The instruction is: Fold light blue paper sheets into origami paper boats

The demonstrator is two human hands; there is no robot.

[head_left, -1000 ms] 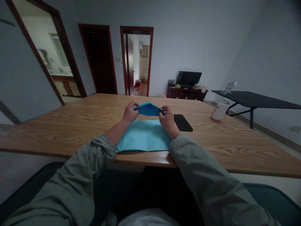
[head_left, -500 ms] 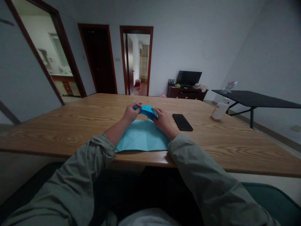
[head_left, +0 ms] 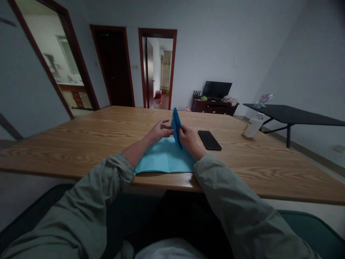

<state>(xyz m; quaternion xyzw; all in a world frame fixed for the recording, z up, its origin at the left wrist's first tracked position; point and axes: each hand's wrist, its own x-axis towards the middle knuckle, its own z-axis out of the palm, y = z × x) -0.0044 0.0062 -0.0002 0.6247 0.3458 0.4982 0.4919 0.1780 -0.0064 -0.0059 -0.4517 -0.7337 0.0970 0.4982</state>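
Watching remotely, I see the right hand [head_left: 190, 141] pinching upright folded blue paper [head_left: 176, 126], fingertips hidden; left hand [head_left: 159, 131] open beside it.

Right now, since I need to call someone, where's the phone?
In the head view, the black phone lies on the wooden table, just right of the right hand.
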